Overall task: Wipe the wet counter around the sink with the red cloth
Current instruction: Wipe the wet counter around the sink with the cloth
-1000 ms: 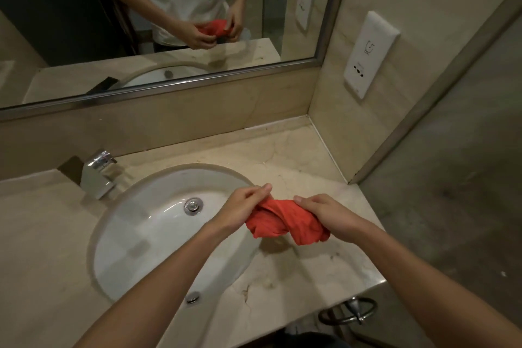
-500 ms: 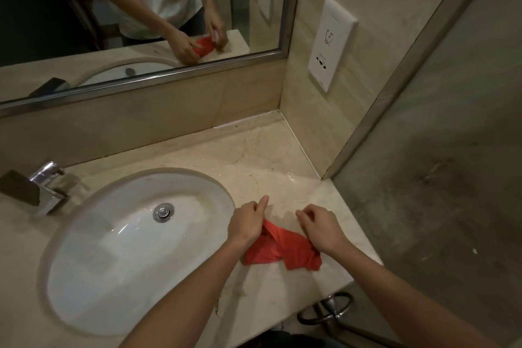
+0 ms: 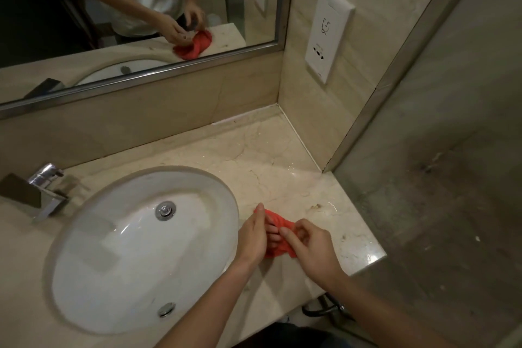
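Lowered since the earlier frame, your red cloth (image 3: pixel 278 230) now lies bunched on the worktop (image 3: pixel 282 178) right of the sink (image 3: pixel 135 248); left hand (image 3: pixel 252 237) and right hand (image 3: pixel 309 246) fingers pinch it; wiping barely begun, droplets remain.

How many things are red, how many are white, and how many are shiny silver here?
Red: 1, the red cloth.
White: 2, the sink and the wall socket plate.
Shiny silver: 3, the tap, the drain plug and the overflow cap.
Total: 6.
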A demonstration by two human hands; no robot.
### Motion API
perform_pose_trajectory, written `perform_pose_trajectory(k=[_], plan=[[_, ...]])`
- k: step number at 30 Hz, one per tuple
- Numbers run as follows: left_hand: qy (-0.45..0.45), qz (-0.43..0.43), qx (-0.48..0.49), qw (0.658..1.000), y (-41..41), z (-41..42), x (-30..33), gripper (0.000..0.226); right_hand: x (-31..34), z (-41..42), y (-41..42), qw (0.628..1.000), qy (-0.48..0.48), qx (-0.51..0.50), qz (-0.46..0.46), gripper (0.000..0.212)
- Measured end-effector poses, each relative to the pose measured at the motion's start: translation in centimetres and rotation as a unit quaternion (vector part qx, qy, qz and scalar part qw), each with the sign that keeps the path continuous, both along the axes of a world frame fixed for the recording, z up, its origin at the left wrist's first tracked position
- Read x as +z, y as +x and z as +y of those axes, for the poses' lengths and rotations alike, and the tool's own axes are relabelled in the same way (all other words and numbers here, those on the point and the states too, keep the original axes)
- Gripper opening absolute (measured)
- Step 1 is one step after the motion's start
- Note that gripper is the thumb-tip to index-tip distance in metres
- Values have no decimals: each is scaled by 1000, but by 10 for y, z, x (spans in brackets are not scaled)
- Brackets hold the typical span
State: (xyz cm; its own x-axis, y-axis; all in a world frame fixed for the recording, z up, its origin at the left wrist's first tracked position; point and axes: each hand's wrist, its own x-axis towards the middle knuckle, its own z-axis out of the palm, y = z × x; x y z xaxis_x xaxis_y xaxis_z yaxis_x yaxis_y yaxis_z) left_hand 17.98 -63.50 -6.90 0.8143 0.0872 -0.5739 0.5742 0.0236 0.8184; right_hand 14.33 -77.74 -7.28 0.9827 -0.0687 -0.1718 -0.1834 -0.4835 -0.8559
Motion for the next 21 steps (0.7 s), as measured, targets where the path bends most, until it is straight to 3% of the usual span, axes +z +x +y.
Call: perform_pose_trajectory(k=[3, 5, 12, 17, 21], plan=[[-7, 2, -4, 1000, 1, -5, -4, 59, 2, 2, -15, 993, 71, 38, 81, 58], [-32, -1, -7, 999, 8, -6, -4, 61, 1, 0, -20, 995, 47, 57, 69, 65], [-97, -16, -24, 995, 23, 2, 10, 57, 8, -17, 13, 996, -30, 44, -70, 21], [-91, 0, -13, 996, 7, 11, -2, 55, -10, -34, 30, 972, -180, 128, -86, 32], [-23, -34, -81, 996, -7, 17, -10, 45, -18, -49, 19, 961, -211, 158, -80, 43]])
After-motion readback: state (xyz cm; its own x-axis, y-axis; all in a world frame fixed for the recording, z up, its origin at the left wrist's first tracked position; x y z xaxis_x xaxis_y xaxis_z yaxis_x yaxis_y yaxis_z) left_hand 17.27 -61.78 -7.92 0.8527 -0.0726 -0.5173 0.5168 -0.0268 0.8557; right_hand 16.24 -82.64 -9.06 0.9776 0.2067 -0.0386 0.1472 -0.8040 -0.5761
